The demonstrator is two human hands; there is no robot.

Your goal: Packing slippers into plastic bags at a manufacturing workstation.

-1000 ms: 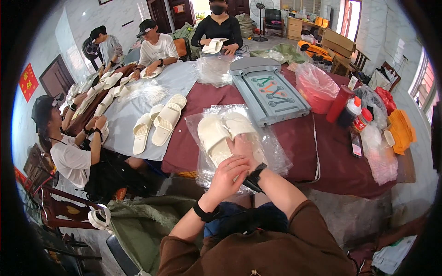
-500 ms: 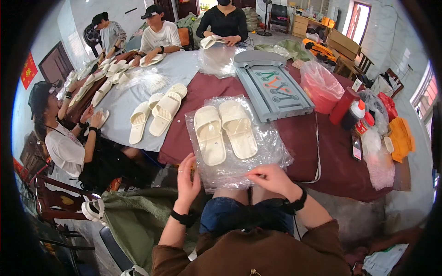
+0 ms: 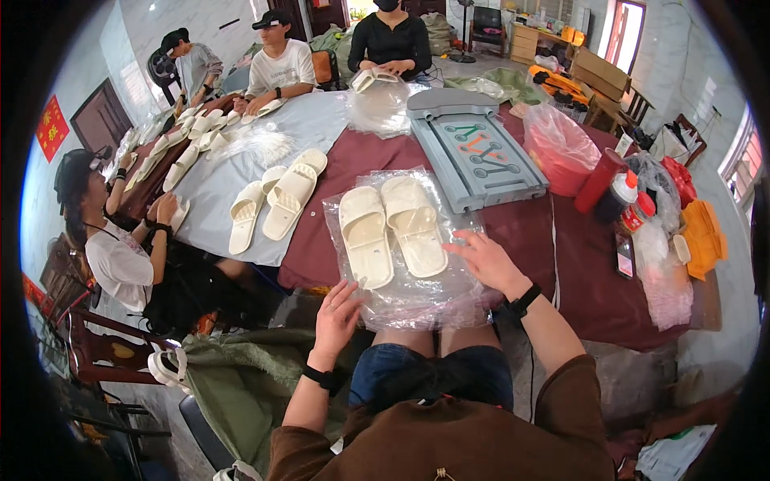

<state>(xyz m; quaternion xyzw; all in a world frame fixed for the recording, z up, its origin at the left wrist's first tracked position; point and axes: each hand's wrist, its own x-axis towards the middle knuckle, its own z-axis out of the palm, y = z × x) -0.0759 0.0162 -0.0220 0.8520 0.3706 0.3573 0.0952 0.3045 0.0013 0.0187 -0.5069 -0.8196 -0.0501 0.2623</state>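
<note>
A pair of cream slippers lies side by side, the left slipper (image 3: 366,240) and the right slipper (image 3: 415,228), inside a clear plastic bag (image 3: 401,303) at the table's near edge. My left hand (image 3: 338,322), fingers spread, is at the bag's near left edge, just below the left slipper's heel. Beside the right slipper's heel is my right hand (image 3: 487,263), its fingers stretched out over the bag's right side. Neither hand grips anything. The bag's near end hangs over the edge above my lap.
Loose slippers (image 3: 293,196) lie to the left on a grey sheet. A grey folding stool (image 3: 473,152) lies beyond the bag. To the right are a bag-lined red basin (image 3: 559,152), bottles (image 3: 616,198) and a phone (image 3: 624,256). Several co-workers handle slippers around the table.
My right hand has let go of the bag's near edge and moved up beside the right slipper. My left hand has shifted slightly right and nearer. The bag's near end has drawn in.
</note>
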